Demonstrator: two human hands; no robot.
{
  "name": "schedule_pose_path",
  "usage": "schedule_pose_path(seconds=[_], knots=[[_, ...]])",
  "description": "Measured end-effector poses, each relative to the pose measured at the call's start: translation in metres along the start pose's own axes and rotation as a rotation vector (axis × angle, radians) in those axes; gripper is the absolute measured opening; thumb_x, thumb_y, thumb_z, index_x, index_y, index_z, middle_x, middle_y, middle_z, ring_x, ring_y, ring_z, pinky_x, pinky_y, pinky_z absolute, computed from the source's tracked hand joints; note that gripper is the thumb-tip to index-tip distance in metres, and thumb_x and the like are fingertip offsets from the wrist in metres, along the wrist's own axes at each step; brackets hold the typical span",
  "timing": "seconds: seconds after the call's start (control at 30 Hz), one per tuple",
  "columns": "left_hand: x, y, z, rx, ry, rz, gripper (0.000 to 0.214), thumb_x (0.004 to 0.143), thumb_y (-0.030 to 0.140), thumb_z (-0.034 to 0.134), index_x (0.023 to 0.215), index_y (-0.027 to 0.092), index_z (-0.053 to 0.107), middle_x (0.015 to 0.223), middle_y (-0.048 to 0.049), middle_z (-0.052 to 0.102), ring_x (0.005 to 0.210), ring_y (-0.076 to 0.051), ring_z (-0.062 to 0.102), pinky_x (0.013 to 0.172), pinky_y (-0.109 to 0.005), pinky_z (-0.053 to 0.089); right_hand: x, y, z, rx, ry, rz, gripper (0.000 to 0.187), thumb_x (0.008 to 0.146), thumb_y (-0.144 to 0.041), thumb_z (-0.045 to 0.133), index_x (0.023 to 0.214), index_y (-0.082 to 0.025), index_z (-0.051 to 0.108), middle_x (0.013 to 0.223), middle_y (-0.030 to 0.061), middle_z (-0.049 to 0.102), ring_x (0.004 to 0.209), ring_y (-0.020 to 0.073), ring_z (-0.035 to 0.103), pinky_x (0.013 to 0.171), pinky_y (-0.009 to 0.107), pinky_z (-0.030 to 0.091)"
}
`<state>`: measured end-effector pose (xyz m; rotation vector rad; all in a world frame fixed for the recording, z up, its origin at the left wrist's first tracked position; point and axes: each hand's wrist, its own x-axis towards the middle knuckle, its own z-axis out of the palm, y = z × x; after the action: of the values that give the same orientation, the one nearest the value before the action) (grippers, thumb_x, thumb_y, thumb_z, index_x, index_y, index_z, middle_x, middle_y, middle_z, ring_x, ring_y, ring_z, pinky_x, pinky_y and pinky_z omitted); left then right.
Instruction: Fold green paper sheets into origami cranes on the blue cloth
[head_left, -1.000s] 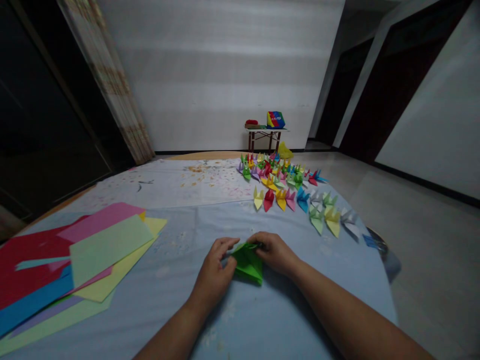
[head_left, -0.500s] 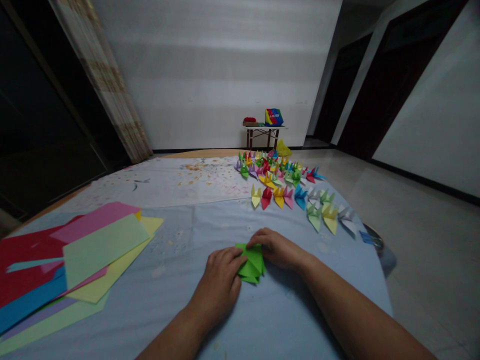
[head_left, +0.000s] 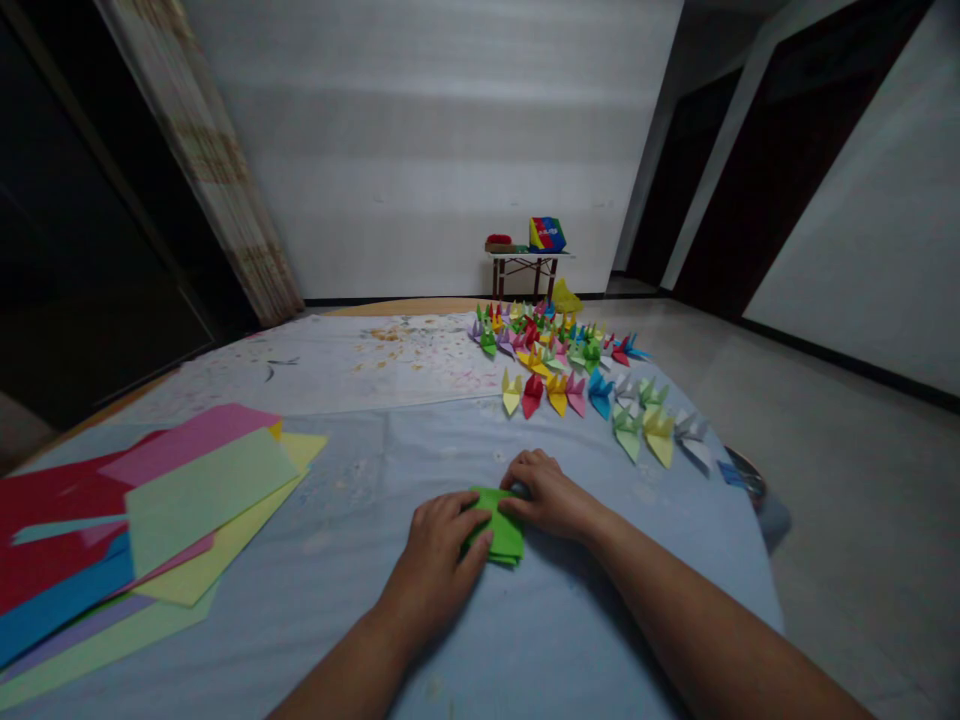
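Note:
A small piece of folded green paper (head_left: 504,535) lies on the blue tablecloth in front of me, its layers stacked into a rough square. My left hand (head_left: 446,550) rests over its left side, fingers pressing on the paper. At its upper right, my right hand (head_left: 544,495) grips the edge with thumb on top and fingers curled behind. The paper's left edge is hidden under my left fingers.
Coloured paper sheets (head_left: 210,500) lie piled at the left of the table. Many folded paper cranes (head_left: 555,395) stand in groups toward the back right. The tablecloth (head_left: 352,620) covers a round table. Against the far wall, a small table holds a colourful box (head_left: 547,234).
The green paper's flaps, fanned out along the lower right before, now lie flatter in a neater square. My right thumb has come down onto its upper right.

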<state>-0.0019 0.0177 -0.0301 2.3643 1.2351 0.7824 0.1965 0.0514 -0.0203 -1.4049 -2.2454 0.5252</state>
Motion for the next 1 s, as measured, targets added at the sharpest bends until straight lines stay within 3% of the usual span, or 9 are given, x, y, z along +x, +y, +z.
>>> schedule_pose_path(seconds=[0.13, 0.27, 0.43, 0.53, 0.67, 1.0], knots=[[0.003, -0.007, 0.003, -0.111, 0.074, -0.087, 0.035, 0.080, 0.028, 0.049, 0.115, 0.023, 0.054, 0.119, -0.0080, 0.054, 0.113, -0.023, 0.046, 0.098, -0.044, 0.032, 0.001, -0.002, 0.003, 0.095, -0.010, 0.037, 0.013, 0.070, -0.024, 0.062, 0.080, -0.017, 0.061, 0.081, 0.0033, 0.056, 0.080, 0.0158, 0.047, 0.072, 0.029, 0.037], [0.008, -0.010, 0.004, -0.362, 0.190, -0.263, 0.048, 0.076, 0.032, 0.055, 0.122, 0.019, 0.046, 0.120, -0.0098, 0.053, 0.109, -0.022, 0.050, 0.095, -0.041, 0.037, 0.002, -0.002, 0.005, 0.403, -0.023, 0.136, 0.012, 0.070, -0.023, 0.060, 0.078, -0.016, 0.056, 0.065, -0.0031, 0.051, 0.060, 0.0091, 0.044, 0.055, 0.021, 0.035], [0.017, -0.004, -0.003, -0.797, 0.138, -0.479, 0.042, 0.068, 0.039, 0.063, 0.101, 0.013, 0.060, 0.094, -0.0083, 0.067, 0.084, -0.022, 0.062, 0.076, -0.034, 0.049, 0.003, -0.007, 0.009, 0.784, -0.001, 0.138, 0.020, 0.067, -0.027, 0.065, 0.077, -0.015, 0.053, 0.064, -0.0044, 0.050, 0.056, 0.0072, 0.044, 0.052, 0.019, 0.035], [0.019, 0.000, -0.009, -0.902, 0.119, -0.503, 0.034, 0.066, 0.038, 0.066, 0.088, 0.014, 0.065, 0.084, -0.0054, 0.069, 0.078, -0.020, 0.063, 0.071, -0.031, 0.049, 0.003, -0.010, 0.010, 0.946, -0.008, 0.129, 0.030, 0.062, -0.032, 0.071, 0.080, -0.016, 0.053, 0.067, -0.0046, 0.052, 0.058, 0.0071, 0.047, 0.055, 0.020, 0.037], [0.018, 0.001, -0.012, -1.000, 0.106, -0.508, 0.032, 0.066, 0.037, 0.067, 0.088, 0.013, 0.066, 0.083, -0.0062, 0.070, 0.074, -0.019, 0.062, 0.068, -0.028, 0.048, 0.003, -0.011, 0.008, 1.067, -0.043, 0.144, 0.042, 0.056, -0.037, 0.075, 0.086, -0.016, 0.055, 0.071, -0.0036, 0.055, 0.061, 0.0075, 0.050, 0.058, 0.021, 0.038], [0.019, 0.005, -0.014, -1.007, 0.128, -0.508, 0.034, 0.065, 0.039, 0.068, 0.088, 0.014, 0.066, 0.081, -0.0052, 0.069, 0.070, -0.017, 0.061, 0.063, -0.025, 0.047, 0.001, -0.011, 0.005, 1.070, -0.014, 0.146, 0.038, 0.057, -0.042, 0.074, 0.075, -0.013, 0.059, 0.065, -0.0016, 0.059, 0.057, 0.0085, 0.052, 0.058, 0.023, 0.040]])
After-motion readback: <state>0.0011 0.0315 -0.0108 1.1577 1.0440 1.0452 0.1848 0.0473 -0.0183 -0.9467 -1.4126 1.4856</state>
